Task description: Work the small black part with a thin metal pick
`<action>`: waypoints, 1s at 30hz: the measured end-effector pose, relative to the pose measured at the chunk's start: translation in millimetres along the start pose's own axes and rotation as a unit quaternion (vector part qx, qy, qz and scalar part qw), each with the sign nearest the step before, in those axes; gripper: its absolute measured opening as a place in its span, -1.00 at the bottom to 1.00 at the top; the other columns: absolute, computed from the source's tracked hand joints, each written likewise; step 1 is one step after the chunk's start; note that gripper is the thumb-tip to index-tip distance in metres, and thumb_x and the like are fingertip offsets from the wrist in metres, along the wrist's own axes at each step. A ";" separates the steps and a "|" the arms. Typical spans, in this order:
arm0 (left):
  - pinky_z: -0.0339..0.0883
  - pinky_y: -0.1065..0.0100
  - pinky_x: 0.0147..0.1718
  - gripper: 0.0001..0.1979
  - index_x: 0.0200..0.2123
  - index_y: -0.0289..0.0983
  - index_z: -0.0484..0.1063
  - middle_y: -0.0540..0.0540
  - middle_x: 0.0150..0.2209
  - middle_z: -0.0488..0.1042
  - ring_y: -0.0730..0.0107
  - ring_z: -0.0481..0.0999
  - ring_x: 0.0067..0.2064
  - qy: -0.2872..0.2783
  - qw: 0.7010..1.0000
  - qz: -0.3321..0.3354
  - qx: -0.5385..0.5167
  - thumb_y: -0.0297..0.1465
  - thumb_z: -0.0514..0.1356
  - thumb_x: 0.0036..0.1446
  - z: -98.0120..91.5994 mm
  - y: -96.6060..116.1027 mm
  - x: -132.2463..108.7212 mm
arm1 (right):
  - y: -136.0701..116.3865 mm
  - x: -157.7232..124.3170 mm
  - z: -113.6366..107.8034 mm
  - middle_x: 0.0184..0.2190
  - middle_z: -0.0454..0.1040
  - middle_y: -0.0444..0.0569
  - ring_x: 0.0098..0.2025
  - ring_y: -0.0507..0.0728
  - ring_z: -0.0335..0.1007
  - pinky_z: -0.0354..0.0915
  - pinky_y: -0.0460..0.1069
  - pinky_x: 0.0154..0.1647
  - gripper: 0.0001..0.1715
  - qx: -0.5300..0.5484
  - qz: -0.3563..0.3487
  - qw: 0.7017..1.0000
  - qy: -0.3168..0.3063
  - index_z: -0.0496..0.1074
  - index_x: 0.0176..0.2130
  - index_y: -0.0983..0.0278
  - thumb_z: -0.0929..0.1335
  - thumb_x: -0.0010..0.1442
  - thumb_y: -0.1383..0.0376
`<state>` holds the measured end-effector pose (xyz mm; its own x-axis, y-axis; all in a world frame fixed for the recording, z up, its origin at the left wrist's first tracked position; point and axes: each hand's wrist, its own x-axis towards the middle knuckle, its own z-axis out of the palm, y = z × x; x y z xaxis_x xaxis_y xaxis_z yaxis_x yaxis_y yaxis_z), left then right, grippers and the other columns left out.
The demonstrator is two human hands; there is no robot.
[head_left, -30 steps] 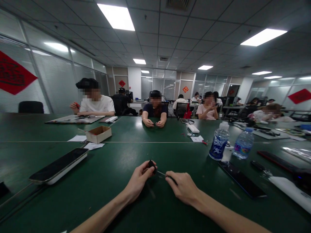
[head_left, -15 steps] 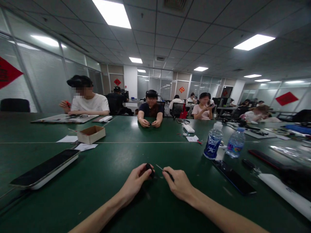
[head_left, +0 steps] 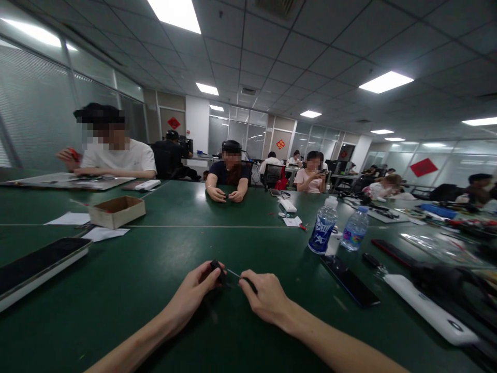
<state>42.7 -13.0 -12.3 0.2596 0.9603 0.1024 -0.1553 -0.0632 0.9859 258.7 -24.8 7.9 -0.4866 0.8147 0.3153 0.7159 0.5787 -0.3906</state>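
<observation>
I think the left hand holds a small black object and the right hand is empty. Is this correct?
No: the right hand is not empty; the head view shows it holding a thin metal rod. The left hand does hold the small black object.

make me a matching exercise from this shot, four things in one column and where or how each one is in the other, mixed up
Things
1. left hand
2. right hand
3. open cardboard box
4. water bottle

Places and states
a. standing upright with a dark blue label, right of the hands on the green table
b. pinching a thin metal pin
c. lying beside loose white papers
d. holding a small black object

Right pairs: 1-d, 2-b, 3-c, 4-a
</observation>
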 end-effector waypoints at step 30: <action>0.29 0.20 -0.02 -0.63 -0.05 -0.27 0.34 -0.19 -0.06 0.38 0.20 0.38 -0.02 0.053 0.998 0.038 -0.021 -0.20 0.14 0.13 1.1 -1.7 0.3 | 8.0 2.4 8.9 -0.40 0.46 -0.10 -0.44 0.04 0.37 0.25 -0.07 -0.38 -0.65 0.027 -0.023 0.999 -0.010 0.39 -0.09 0.20 0.13 0.36 0.14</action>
<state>44.0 -12.9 -13.8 0.1440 0.9765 0.1605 -0.2110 -0.1281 0.9690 258.7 -17.9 -2.2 -0.5285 0.7873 0.3176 0.6644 0.6165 -0.4224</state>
